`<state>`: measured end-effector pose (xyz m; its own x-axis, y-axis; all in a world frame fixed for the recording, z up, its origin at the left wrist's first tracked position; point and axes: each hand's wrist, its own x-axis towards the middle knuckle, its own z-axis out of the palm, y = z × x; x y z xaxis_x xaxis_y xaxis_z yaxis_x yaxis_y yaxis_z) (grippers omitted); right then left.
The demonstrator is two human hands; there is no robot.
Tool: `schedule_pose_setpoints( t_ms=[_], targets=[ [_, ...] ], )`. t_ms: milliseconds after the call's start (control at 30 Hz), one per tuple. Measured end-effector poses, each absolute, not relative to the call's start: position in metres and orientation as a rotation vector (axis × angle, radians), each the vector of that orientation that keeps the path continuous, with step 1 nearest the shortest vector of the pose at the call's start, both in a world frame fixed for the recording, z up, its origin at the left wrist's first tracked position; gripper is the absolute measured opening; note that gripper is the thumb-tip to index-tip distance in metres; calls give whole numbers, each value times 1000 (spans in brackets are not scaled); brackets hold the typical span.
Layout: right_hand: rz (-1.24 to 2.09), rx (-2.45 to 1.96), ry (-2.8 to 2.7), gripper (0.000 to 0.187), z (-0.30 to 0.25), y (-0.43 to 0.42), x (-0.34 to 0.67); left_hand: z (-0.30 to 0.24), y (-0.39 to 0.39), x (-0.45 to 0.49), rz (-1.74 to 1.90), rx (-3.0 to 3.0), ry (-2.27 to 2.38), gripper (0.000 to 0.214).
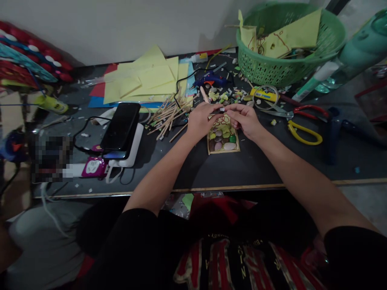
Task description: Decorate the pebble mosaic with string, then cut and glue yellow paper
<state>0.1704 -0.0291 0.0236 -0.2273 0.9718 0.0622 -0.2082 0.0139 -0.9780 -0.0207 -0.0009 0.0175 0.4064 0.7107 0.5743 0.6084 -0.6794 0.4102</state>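
Note:
My left hand [202, 119] and my right hand [245, 119] meet above a small cardboard tile [223, 139] covered with coloured pebbles. Both hands pinch one small dark piece with a pale end [221, 109] between their fingertips. What that piece is I cannot make out. The tile lies flat on the dark table [242, 169], directly under my hands. A pile of thin wooden sticks [169, 114] lies just left of my left hand. Loose coloured pebbles [223, 96] are scattered just beyond my fingers.
A green basket [287, 60] with yellow paper stands at the back right. A blue glue gun [210, 79], yellow sheets [148, 80], red-handled scissors [308, 109] and yellow-handled scissors [304, 135] lie around. A black phone [121, 125] rests on a white device at left.

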Motion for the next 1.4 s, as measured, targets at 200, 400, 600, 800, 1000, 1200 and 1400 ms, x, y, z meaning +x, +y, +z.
schedule_pose_setpoints(
  t_ms=[200, 400, 600, 800, 1000, 1200, 1400],
  targets=[
    [1434, -950, -1254, 41, 24, -30, 171, 19, -2, -21, 1117, 2506, 1224, 29],
    [1427, -967, -1258, 42, 24, -30, 171, 21, -3, -21, 1095, 2506, 1254, 29],
    [1417, -907, -1210, 39, 26, -31, 170, 20, -2, -21, 1077, 2502, 1254, 32],
    [1289, -910, -1182, 42, 26, -30, 169, 19, -2, -21, 1103, 2506, 1200, 32],
    [1322, -938, -1240, 41, 22, -29, 169, 16, -1, -21, 1101, 2502, 1202, 30],
    [1328, -955, -1260, 42, 23, -29, 169, 15, 0, -21, 1093, 2509, 1206, 31],
    [1345, -949, -1275, 42, 23, -29, 171, 18, -2, -20, 1109, 2519, 1204, 30]
  ],
)
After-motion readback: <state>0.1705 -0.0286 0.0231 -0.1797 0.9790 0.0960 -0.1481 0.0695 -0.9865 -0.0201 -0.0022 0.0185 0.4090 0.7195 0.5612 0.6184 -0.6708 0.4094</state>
